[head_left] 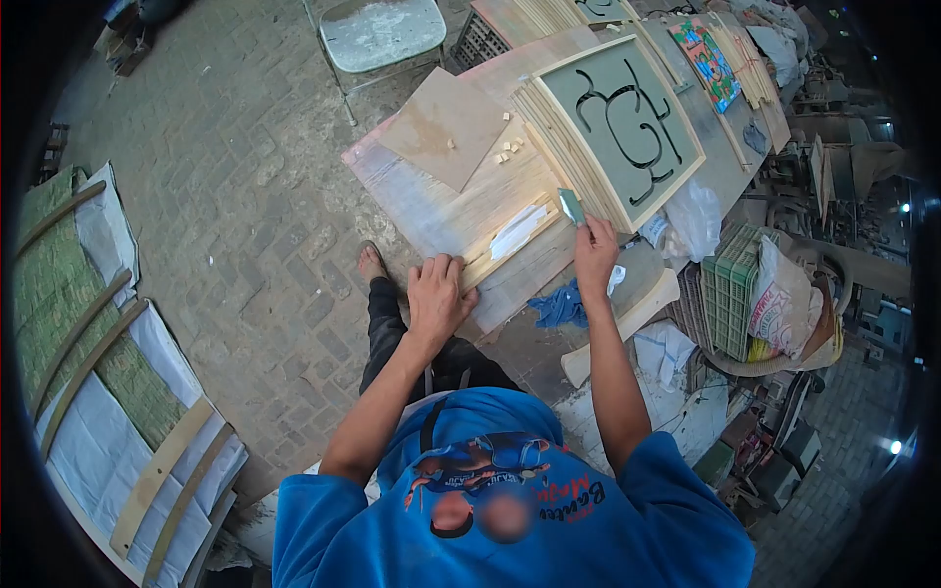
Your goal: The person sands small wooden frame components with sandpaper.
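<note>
My right hand (595, 257) grips a small flat green piece (570, 206) with white paste on it, held over the end of a wooden strip. A broad smear of white paste (520, 231) covers part of the pale wood on the work table (431, 218). At the near end of that wood, my left hand (437, 302) is closed round the wooden strips (477, 269). Just beyond my right hand lies a stack of framed panels (632, 122), the top one grey-green with black curved lettering.
Small wood blocks (506, 153) lie by a thin brown board (446, 127). A blue cloth (561, 307) and plastic bag (694, 220) are near my right arm. Beyond stand a folding chair (382, 37), a painted panel (708, 64) and a green crate (737, 294).
</note>
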`<move>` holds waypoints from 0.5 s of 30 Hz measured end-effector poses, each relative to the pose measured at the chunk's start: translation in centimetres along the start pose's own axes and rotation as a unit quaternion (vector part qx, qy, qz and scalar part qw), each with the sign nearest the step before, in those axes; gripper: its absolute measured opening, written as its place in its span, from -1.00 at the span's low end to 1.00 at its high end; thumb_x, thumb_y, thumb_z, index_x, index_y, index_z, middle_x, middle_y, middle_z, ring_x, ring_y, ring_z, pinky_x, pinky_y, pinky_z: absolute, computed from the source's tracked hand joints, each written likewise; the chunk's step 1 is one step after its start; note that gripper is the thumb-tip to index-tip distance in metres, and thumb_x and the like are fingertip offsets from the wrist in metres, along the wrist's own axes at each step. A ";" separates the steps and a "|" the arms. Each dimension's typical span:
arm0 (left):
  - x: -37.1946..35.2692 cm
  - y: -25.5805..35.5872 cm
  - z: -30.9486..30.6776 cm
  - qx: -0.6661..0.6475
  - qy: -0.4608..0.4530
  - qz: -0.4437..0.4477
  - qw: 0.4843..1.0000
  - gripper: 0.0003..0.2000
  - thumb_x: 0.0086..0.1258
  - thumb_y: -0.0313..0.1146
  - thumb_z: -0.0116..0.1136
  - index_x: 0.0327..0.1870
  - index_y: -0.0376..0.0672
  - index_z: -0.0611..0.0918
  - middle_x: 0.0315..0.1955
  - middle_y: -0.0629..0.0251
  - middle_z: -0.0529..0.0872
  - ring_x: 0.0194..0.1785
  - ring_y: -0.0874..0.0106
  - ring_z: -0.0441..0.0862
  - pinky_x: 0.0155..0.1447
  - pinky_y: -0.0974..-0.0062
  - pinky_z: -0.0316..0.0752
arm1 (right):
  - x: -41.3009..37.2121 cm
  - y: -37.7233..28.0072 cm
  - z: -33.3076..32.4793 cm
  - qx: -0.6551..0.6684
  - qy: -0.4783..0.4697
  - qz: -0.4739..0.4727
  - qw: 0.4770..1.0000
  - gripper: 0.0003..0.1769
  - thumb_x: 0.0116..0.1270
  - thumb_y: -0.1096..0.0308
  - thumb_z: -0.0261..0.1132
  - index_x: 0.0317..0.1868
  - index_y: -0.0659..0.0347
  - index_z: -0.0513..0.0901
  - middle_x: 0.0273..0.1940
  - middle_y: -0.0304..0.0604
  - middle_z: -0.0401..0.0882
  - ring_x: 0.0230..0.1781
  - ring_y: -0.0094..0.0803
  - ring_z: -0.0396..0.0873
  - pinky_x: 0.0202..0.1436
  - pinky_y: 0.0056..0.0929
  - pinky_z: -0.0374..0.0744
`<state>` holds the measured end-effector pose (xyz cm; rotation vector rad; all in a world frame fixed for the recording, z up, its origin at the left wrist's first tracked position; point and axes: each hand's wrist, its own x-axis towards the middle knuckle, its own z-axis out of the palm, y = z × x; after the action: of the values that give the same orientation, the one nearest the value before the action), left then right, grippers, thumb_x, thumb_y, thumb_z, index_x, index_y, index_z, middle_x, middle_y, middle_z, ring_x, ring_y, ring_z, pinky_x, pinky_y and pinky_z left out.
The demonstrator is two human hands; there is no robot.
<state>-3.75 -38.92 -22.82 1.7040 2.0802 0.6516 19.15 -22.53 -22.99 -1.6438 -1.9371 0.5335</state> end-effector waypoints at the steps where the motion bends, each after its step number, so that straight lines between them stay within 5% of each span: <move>1: -0.2 -0.1 -0.1 0.002 -0.001 0.001 1.000 -0.47 -0.06 -0.23 0.44 0.02 -0.17 0.64 -0.19 0.27 0.57 -0.08 0.29 0.53 -0.02 0.31 0.30 | 0.0 0.0 0.3 0.000 -0.002 0.001 1.000 -0.75 0.28 0.48 0.26 -0.06 0.36 0.70 -0.20 -0.07 0.64 -0.20 -0.18 0.58 -0.06 -0.31 0.54; 3: -0.2 -0.2 -0.1 0.001 -0.002 0.000 1.000 -0.48 -0.06 -0.24 0.43 0.01 -0.17 0.64 -0.19 0.27 0.57 -0.09 0.29 0.53 -0.02 0.31 0.30 | -0.1 -0.4 0.9 -0.043 0.022 -0.104 0.993 -0.75 0.25 0.51 0.24 -0.08 0.31 0.72 -0.18 -0.03 0.65 -0.15 -0.06 0.56 -0.04 -0.19 0.54; 15: -0.3 -0.4 -0.2 -0.008 -0.004 0.005 1.000 -0.47 -0.04 -0.23 0.43 0.02 -0.17 0.63 -0.18 0.26 0.57 -0.09 0.29 0.52 -0.02 0.31 0.31 | -2.0 -1.9 1.2 -0.086 -0.032 -0.166 0.982 -0.76 0.24 0.53 0.25 -0.09 0.29 0.71 -0.19 -0.05 0.66 -0.18 -0.04 0.56 -0.07 -0.15 0.53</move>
<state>-4.14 -39.26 -22.84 1.7056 2.0568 0.6607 17.11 -24.82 -23.06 -1.3722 -2.2995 0.2958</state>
